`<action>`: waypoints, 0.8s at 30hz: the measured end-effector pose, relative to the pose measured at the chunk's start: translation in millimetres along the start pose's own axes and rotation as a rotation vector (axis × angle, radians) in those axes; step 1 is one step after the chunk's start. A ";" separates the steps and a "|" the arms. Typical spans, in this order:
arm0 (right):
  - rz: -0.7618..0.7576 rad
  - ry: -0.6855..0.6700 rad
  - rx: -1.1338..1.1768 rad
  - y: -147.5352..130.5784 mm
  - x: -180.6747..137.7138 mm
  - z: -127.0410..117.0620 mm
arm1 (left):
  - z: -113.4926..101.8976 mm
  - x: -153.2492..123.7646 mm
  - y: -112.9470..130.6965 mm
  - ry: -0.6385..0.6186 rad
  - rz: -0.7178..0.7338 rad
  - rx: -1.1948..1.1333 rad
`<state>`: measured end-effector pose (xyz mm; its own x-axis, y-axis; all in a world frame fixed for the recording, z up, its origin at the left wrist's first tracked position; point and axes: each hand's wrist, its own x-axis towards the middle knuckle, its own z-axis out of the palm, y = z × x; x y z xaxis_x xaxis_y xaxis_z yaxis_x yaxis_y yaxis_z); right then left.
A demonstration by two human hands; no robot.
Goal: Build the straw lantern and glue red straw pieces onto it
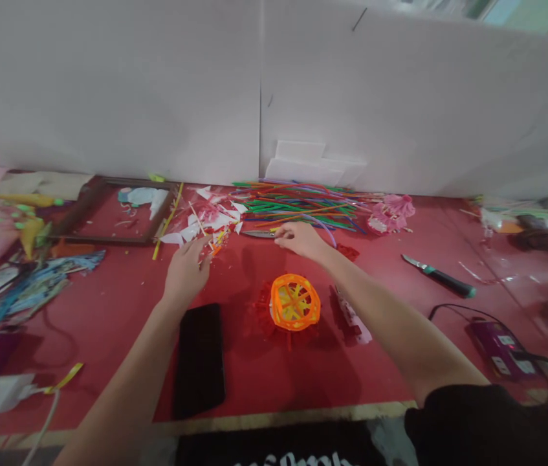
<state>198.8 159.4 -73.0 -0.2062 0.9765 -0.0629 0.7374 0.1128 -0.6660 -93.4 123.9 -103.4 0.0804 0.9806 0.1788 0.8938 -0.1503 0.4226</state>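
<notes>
My left hand point(186, 268) reaches forward over the red table point(109, 304), fingers stretched toward a heap of white and pink plastic scraps point(208, 217); what the fingertips touch is unclear. My right hand point(299, 238) lies beside a pair of scissors point(260, 233), with fingers curled near the handle end and the pile of coloured straws point(297, 204) just beyond. Between my forearms stands a small orange and yellow woven ball point(295, 301) on a red fringed piece. A black phone point(200, 359) lies under my left forearm.
A dark wooden frame point(109, 210) lies at back left. A green-handled knife point(441, 277) rests at right. Pink flowers point(393, 212) sit by the straws. A purple device with cables point(499, 346) is at the right front. Coloured paper craft pieces point(6, 259) crowd the left side.
</notes>
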 end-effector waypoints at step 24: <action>0.198 0.478 -0.330 137.1 -253.7 9.7 | -18.7 14.0 -37.0 -0.032 -0.066 0.197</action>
<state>346.0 -74.7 -155.5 0.2100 0.9504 0.2295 0.9082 -0.1028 -0.4057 -133.6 140.9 -99.9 0.0302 0.9914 0.1275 0.9664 -0.0616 0.2495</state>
